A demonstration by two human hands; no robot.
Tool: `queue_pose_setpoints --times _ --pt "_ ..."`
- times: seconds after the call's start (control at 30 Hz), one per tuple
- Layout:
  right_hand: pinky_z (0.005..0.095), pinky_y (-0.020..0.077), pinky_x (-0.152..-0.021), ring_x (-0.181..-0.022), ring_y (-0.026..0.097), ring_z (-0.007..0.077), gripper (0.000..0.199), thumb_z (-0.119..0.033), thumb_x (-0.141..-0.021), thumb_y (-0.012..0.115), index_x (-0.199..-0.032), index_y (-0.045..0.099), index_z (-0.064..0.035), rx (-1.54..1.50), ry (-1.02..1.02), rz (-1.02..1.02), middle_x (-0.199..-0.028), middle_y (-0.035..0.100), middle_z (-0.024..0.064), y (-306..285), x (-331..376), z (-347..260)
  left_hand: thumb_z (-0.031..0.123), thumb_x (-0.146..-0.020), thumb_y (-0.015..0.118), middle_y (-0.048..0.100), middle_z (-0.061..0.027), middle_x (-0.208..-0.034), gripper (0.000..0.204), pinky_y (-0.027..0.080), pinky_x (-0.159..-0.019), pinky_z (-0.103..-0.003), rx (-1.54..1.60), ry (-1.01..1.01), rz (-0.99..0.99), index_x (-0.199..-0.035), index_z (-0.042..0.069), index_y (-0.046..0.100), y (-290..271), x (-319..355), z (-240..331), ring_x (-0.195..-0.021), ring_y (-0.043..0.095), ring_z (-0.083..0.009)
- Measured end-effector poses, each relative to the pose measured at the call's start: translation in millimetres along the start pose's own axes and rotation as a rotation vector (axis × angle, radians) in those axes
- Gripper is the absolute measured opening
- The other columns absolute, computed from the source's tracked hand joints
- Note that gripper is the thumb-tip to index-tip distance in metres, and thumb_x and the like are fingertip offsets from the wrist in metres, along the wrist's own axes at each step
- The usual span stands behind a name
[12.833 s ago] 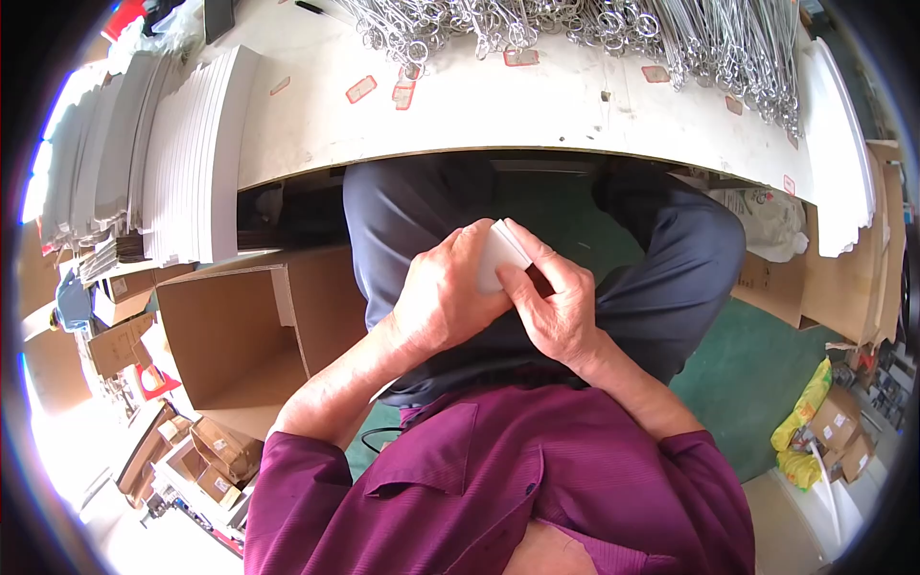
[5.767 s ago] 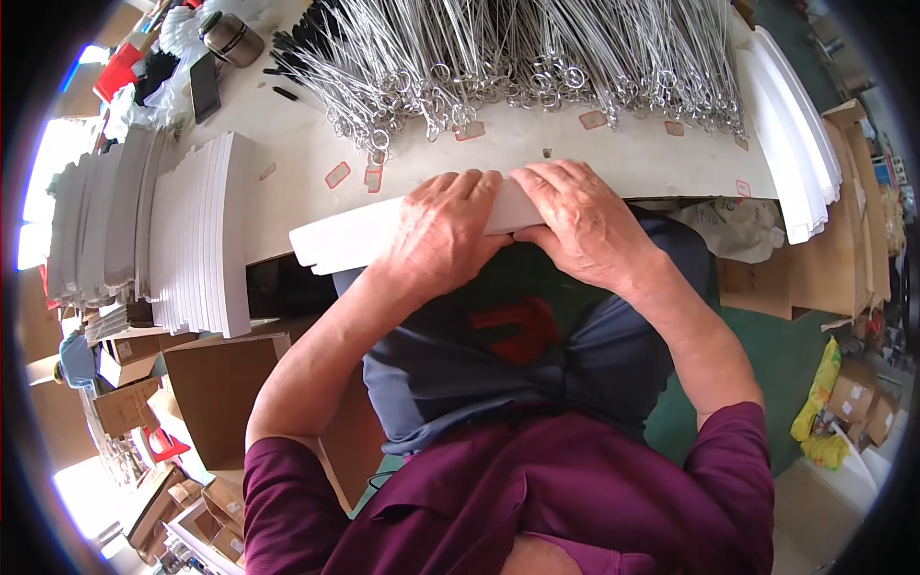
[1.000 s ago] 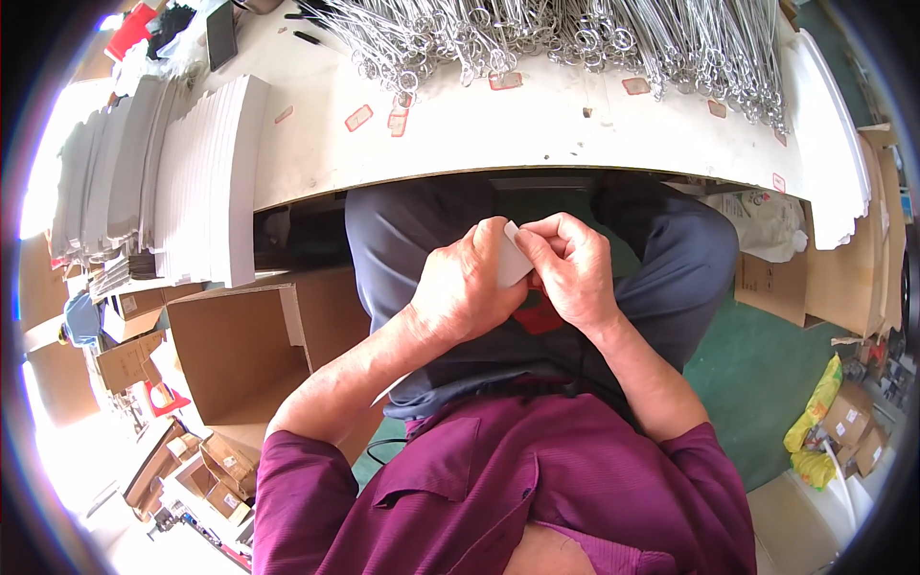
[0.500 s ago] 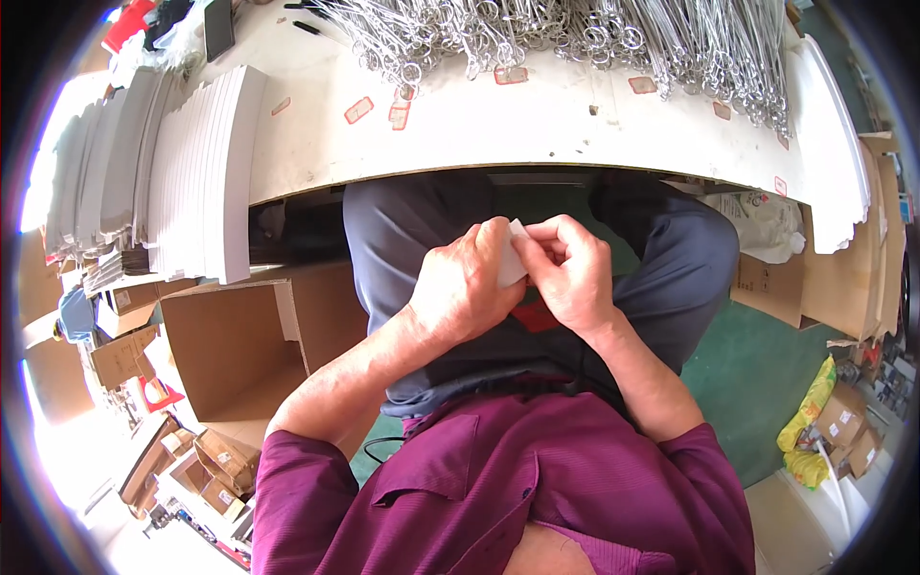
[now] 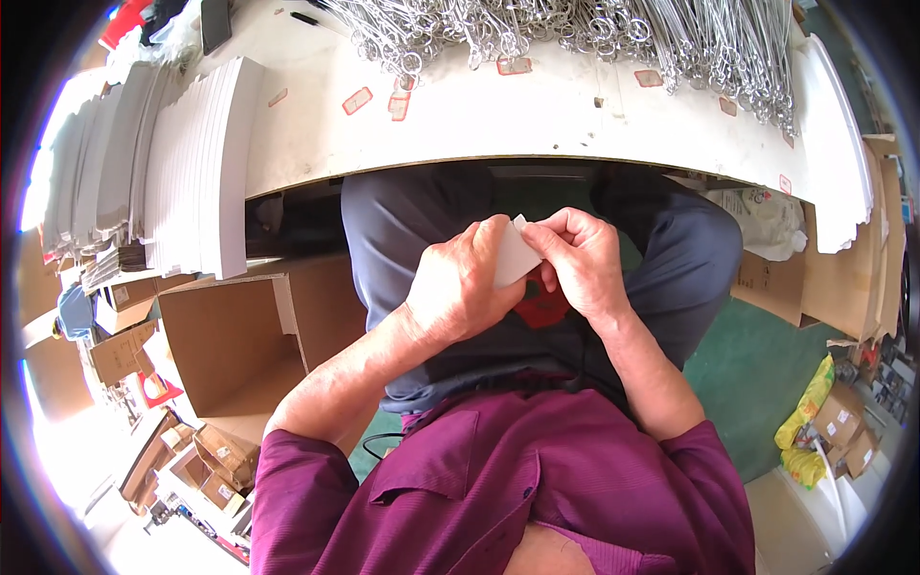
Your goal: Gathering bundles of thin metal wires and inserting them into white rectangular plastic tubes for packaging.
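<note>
Over my lap, a small white piece like folded paper or card (image 5: pixel 517 259) is held between both hands. My left hand (image 5: pixel 465 278) is closed around its left side, the back of the hand facing up. At its upper right edge, the thumb and fingers of my right hand (image 5: pixel 582 264) pinch a corner. Part of the white piece is hidden inside the left hand. Something red (image 5: pixel 543 309) shows below the hands; what it is I cannot make out.
Ahead stands a white table (image 5: pixel 460 125) with a pile of metal wire pieces with rings (image 5: pixel 594 29) along its far side. White stacked sheets (image 5: pixel 196 177) sit at its left. An open cardboard box (image 5: pixel 230 335) stands left of my legs; more cardboard (image 5: pixel 853 259) leans at right.
My right hand has shifted slightly to the right and up, so more of the white piece shows between the hands. My left hand stays about where it was.
</note>
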State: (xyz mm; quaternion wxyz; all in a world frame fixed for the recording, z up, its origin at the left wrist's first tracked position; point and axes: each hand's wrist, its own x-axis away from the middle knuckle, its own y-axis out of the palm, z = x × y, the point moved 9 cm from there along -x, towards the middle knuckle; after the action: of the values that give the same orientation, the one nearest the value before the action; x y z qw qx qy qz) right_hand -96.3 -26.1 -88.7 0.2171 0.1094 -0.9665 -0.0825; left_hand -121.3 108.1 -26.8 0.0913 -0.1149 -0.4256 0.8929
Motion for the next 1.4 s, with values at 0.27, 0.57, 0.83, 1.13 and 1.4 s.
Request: queue_pose_setpoints --times 0.27,0.57,0.83,1.13,1.4 --pt "0.021 0.0431 -0.041 -0.049 0.056 0.0034 0.019 -0.014 -0.097 0.074 -0.085 0.068 0.0003 0.004 0.002 -0.003 -0.069 0.068 0.0031 -3 1 -1 0.017 -0.076 0.081 0.073 -0.02 -0.105 0.054 0.062 -0.077 -0.046 0.026 -0.083 -0.06 -0.122 -0.001 0.059 8 4 -8 -0.092 0.074 -0.0386" --pt "0.0241 0.05 -0.059 -0.068 0.062 0.0044 0.02 -0.014 -0.099 0.073 -0.088 0.07 0.0025 0.223 -0.297 0.107 -0.072 0.07 0.0021 9 16 -19 0.019 -0.077 0.081 0.071 -0.0218 -0.109 0.056 0.062 -0.079 -0.046 0.0 -0.133 -0.072 -0.124 -0.001 0.059 3 4 -11 -0.094 0.073 -0.0388" --pt "0.0241 0.0544 -0.069 -0.075 0.065 0.005 0.045 -0.018 -0.094 0.079 -0.133 0.067 -0.001 0.215 -0.371 0.01 -0.094 0.078 0.0075 19 21 -1 0.021 -0.077 0.084 0.071 -0.0211 -0.109 0.06 0.062 -0.077 -0.047 0.02 -0.131 -0.04 -0.126 -0.001 0.056 3 5 -15 -0.094 0.073 -0.0396" --pt "0.0268 0.0551 -0.065 -0.072 0.069 0.0113 0.048 -0.007 -0.092 0.078 -0.137 0.063 0.002 0.354 -0.453 0.015 -0.092 0.075 0.014 33 33 -14 0.017 -0.077 0.083 0.071 -0.0211 -0.106 0.057 0.062 -0.075 -0.045 0.046 -0.118 -0.011 -0.125 -0.001 0.058 -2 5 -15 -0.091 0.074 -0.0399" --pt "0.0273 0.0544 -0.063 -0.072 0.068 0.0113 0.044 0.001 -0.091 0.074 -0.134 0.065 0.0032 0.355 -0.495 0.005 -0.091 0.073 0.0159 40 33 -16 0.014 -0.076 0.082 0.072 -0.021 -0.103 0.052 0.062 -0.074 -0.046 0.049 -0.14 0.026 -0.121 0.001 0.06 -8 9 -16 -0.089 0.074 -0.0403"
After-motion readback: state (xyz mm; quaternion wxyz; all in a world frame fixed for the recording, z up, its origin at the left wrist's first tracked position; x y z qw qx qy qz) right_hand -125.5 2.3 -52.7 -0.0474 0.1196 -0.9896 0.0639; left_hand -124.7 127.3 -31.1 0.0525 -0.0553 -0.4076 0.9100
